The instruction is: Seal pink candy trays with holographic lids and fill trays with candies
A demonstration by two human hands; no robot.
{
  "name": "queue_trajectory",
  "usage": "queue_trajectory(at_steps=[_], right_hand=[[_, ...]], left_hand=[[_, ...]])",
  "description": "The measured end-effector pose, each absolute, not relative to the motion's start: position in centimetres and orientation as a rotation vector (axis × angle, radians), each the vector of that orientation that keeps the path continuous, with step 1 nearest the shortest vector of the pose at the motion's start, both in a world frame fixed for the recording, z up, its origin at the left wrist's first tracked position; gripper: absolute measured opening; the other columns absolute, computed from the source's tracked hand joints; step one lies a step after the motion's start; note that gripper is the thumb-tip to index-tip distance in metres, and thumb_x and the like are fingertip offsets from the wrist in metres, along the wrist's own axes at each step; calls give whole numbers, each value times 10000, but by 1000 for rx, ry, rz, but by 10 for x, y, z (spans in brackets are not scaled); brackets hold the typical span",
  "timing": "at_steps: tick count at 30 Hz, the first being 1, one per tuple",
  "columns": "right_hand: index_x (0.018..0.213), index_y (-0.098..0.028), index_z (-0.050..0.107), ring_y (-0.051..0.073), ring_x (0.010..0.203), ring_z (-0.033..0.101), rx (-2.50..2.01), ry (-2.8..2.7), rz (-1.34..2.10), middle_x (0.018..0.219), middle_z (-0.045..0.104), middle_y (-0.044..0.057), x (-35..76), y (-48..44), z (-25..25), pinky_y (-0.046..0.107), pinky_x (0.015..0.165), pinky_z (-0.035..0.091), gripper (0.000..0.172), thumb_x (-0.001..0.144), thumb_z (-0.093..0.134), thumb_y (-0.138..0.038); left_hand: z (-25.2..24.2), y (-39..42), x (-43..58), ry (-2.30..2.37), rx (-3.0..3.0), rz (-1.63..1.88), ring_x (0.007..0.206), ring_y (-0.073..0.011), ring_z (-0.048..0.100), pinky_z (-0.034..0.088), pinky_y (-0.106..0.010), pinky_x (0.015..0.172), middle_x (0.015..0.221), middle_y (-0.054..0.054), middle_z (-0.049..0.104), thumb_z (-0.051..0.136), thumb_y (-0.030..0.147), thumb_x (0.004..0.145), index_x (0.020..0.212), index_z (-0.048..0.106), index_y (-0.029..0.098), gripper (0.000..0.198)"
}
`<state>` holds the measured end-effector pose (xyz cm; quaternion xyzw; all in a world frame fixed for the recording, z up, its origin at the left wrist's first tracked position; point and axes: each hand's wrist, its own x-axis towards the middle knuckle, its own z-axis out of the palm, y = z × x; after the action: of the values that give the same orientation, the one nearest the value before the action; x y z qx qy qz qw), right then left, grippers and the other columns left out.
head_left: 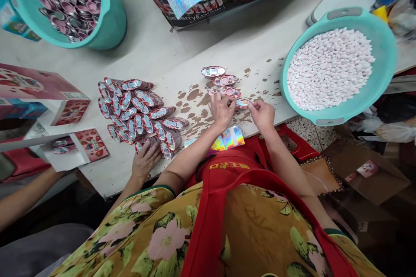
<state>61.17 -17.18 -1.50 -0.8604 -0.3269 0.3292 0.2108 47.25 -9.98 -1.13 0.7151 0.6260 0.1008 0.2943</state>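
Note:
Both of my hands meet over the white table (pixel 182 56) around a small oval tin (pixel 242 103). My left hand (pixel 222 110) has its fingertips at the tin's left end and close to the tins behind it. My right hand (pixel 262 114) pinches the tin's right end between thumb and finger. Just beyond my hands stand three more tins: one with a pink round piece (pixel 229 91), another with a pink round piece (pixel 225 80) and a silvery one (pixel 213 71). A shiny holographic card (pixel 227 139) lies at the table edge before me.
Several packed tins (pixel 136 108) stand left, where another person's hand (pixel 146 160) rests. A teal tub of white candies (pixel 339 114) is right; a teal bucket of tin parts (pixel 112 21) is far left. A cardboard box (pixel 195 15) stands behind; pink cartons (pixel 71 112) sit left.

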Motion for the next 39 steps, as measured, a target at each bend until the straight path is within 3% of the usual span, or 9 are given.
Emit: queue_trajectory(at_steps=[3,7,13,19,24,28,33,36,39], right_hand=[[806,-188,701,221,716,640,-2465,-855,872,734,703,37,616,-166,-24,340,733,475,198,830,705,-385],[883,-188,637,193,694,615,-2384,-687,793,746,661,6,627,-168,-38,339,719,508,354,740,799,-468],[1039,-193,616,189,850,652,-2100,-646,842,978,699,80,591,-222,-33,330,783,540,397,894,586,-561],[847,-200,689,205,772,668,-1836,-561,1411,847,742,59,556,-257,-56,360,783,551,387,770,643,-577],[759,-206,709,177,701,631,-1791,-452,1476,750,723,21,562,-251,-63,329,737,528,346,692,712,-545],[638,-206,653,146,625,556,-1797,-285,1456,635,652,-5,561,-249,-60,297,648,482,339,608,755,-528],[634,-201,619,108,548,459,-1797,-103,1501,542,536,-49,555,-244,-63,261,558,404,325,563,740,-494],[650,-200,605,114,560,467,-1901,-208,1462,573,553,-47,553,-240,-67,259,571,413,279,633,676,-470],[728,-197,639,164,684,591,-2077,-502,1359,712,663,10,552,-239,-63,296,685,495,262,757,599,-454]], left_hand=[[-14,-93,474,1686,1900,210,1160,-324,508,413,-450,995,1060,-89,604,721,357,904,854,662,222,155],[-15,-80,467,1668,1913,233,1187,-340,506,408,-462,1005,1089,-99,622,728,418,907,872,629,212,231],[-7,-114,421,1315,2039,113,1061,-267,595,425,-405,979,1041,-81,705,600,413,995,935,700,210,233],[-16,-153,404,1130,1982,-320,1040,-269,653,444,-409,940,1071,-61,766,613,309,977,1084,755,241,191],[-18,-163,418,1037,2273,-307,1111,-289,600,463,-414,918,1135,-105,717,511,321,1032,1163,751,237,286],[-24,-175,418,898,2354,-278,1071,-250,619,492,-373,931,1168,-131,705,449,191,1033,1248,691,171,324],[-22,-185,407,743,2245,-139,1182,-258,616,470,-437,1079,1334,-161,659,549,214,993,1062,693,170,166],[-6,-186,402,644,1929,-33,1035,-218,677,521,-385,986,1113,-105,739,550,185,963,911,668,207,131],[17,-175,401,824,1454,188,860,-179,700,559,-327,858,903,-46,742,644,291,915,856,643,217,94]])
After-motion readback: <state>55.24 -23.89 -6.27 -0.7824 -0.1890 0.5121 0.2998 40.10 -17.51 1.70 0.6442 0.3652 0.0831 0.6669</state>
